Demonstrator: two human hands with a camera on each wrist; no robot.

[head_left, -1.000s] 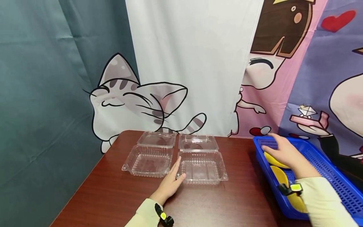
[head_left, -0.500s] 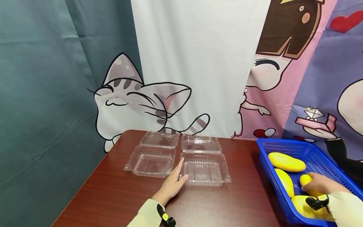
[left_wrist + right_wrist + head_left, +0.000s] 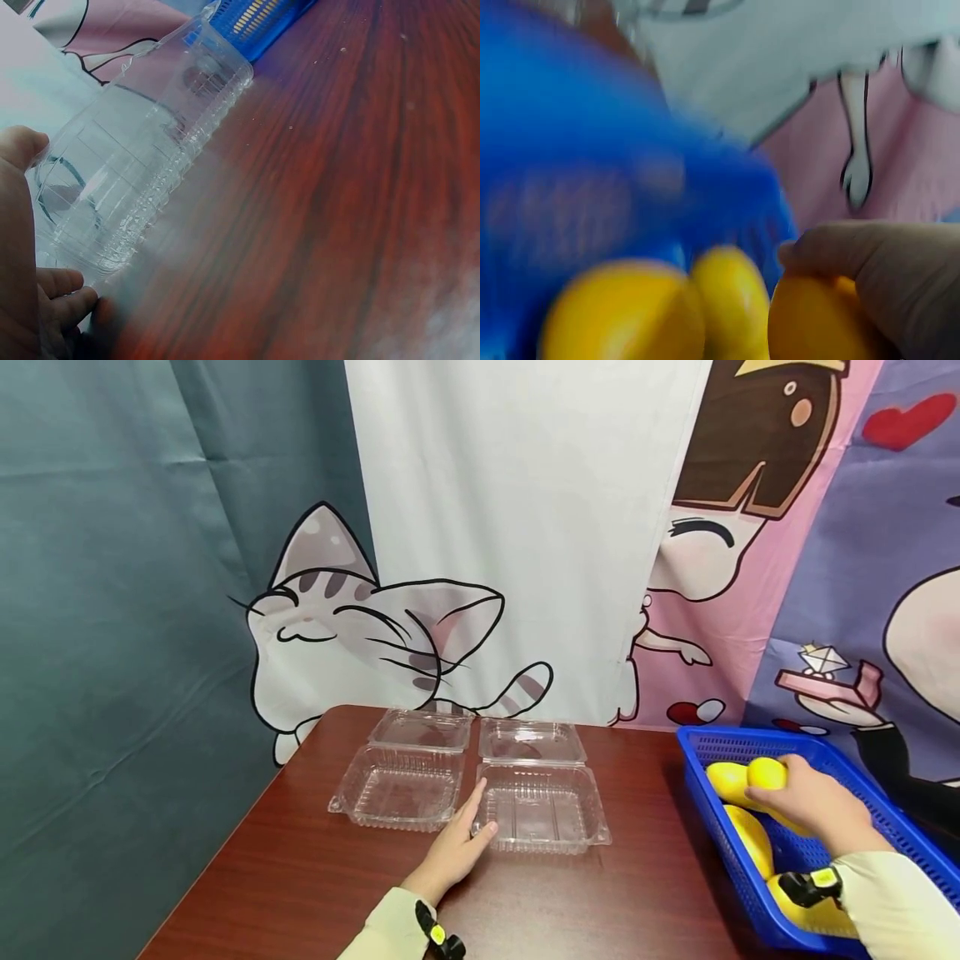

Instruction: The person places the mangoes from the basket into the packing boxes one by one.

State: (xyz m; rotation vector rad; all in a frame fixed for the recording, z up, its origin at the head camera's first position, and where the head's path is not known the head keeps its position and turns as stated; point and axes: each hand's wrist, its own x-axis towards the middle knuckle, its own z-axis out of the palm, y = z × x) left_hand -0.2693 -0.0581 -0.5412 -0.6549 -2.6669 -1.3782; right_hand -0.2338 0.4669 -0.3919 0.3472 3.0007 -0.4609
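Observation:
My right hand (image 3: 817, 802) grips a yellow mango (image 3: 767, 773) over the blue plastic basket (image 3: 885, 781). In the right wrist view the thumb lies over this held mango (image 3: 817, 319). Beneath and beside it in the basket lie more mangoes, one at the far end (image 3: 723, 779), one along the left wall (image 3: 750, 843) and one near the front (image 3: 806, 910). My left hand (image 3: 450, 852), fingers extended, touches the left side of the right-hand clear clamshell container (image 3: 536, 810). The left wrist view has the thumb at the clamshell's edge (image 3: 120, 165) and fingertips by its corner.
A second clear clamshell container (image 3: 405, 785) stands open to the left, its lid (image 3: 420, 728) folded back. Both are on a reddish-brown table (image 3: 300, 877). Behind the table hangs a cartoon-printed curtain (image 3: 525, 527). The basket stands at the table's right side.
My right hand reached down into the basket, took hold of a mango, and has raised it toward the far left of the basket. The left hand stays at the container.

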